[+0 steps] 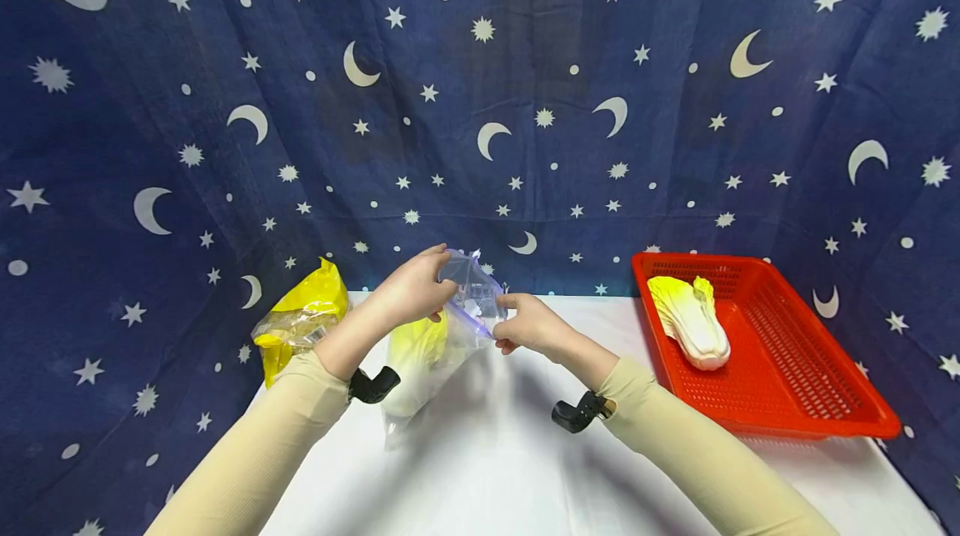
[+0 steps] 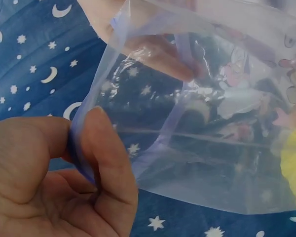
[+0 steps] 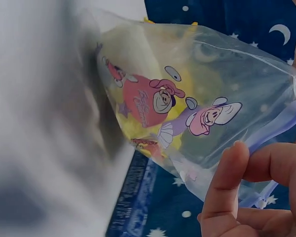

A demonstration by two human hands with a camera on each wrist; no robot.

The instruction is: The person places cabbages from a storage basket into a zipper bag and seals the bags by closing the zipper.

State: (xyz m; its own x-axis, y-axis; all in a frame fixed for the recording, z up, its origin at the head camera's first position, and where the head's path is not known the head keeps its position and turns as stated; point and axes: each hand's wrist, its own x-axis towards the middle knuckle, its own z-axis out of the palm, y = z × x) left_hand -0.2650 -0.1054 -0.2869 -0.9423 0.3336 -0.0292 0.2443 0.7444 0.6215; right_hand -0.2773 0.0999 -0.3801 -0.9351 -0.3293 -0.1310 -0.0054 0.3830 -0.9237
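Note:
A clear zip bag with a purple zip edge and printed cartoon figures is held up over the table. Inside its lower part lies a napa cabbage, pale with yellow leaf tips. My left hand pinches one side of the bag's mouth between thumb and finger, as the left wrist view shows close up. On the opposite side, my right hand pinches the purple edge. Between the two hands the mouth gapes apart.
To the right stands a red plastic basket with a second napa cabbage in it. A yellow and clear plastic package is at the left, behind my left forearm. White cloth covers the table, and a dark blue starry curtain hangs behind.

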